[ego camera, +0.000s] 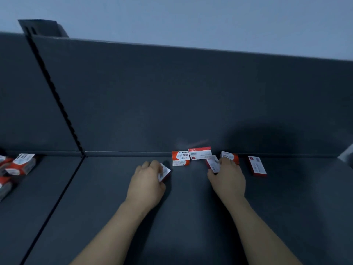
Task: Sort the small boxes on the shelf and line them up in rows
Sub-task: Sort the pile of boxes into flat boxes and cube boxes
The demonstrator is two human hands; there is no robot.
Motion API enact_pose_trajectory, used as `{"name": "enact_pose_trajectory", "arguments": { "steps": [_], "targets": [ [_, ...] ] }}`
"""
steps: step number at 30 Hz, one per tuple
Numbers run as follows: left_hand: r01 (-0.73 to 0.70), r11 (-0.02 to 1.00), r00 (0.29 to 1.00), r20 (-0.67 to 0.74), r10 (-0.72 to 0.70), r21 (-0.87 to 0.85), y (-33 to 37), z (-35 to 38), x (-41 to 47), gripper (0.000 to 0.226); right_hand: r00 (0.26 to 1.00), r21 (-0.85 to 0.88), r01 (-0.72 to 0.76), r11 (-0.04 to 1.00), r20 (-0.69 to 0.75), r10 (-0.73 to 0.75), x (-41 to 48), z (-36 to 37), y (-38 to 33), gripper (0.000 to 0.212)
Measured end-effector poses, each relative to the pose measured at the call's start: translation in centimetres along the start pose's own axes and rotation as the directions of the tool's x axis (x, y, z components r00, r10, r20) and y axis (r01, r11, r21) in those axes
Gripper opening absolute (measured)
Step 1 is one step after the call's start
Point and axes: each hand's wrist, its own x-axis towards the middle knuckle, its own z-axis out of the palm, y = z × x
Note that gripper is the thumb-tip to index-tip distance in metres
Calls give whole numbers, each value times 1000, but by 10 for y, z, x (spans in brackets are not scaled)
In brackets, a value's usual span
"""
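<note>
Small red-and-white boxes lie on a dark grey shelf point(191, 207). My left hand point(147, 184) grips one box point(164, 172) by its end, just left of a paper-clips box point(180, 158) standing at the back wall. Beside that stands another upright box point(200, 153). My right hand point(227, 178) holds a tilted box point(213, 163), with its fingertips against a box point(230, 156) behind it. One more box point(257, 166) lies flat to the right of that hand.
A pile of several similar boxes point(17, 166) sits on the neighbouring shelf section at the far left, past a dark seam point(57, 194). A slotted upright point(55, 92) runs up the tall back panel. A pale object point(346, 155) shows at the right edge.
</note>
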Motion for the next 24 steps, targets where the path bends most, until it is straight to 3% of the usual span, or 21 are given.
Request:
{"name": "enact_pose_trajectory", "arguments": {
  "steps": [4,11,18,21,24],
  "targets": [
    [-8,1000,999,-39,9,12,1,-2,-7,36,999,226,-39,973,37,31,-15,-15,7,35],
    [10,995,1000,-27,-12,-95,-3,-10,-22,38,990,502,140,853,-90,-109,-40,-38,-4,36],
    [23,987,988,-145,-47,-162,-42,-54,-47,41,947,589,307,747,-114,-299,-64,-29,-67,35],
    [50,982,976,-199,-86,-182,-69,-81,-63,36,897,583,419,696,-146,-417,-83,-13,-100,37],
    [87,978,959,-250,-134,-190,-99,-110,-86,37,889,649,386,655,-71,-453,-107,-4,-139,37]
  ]
}}
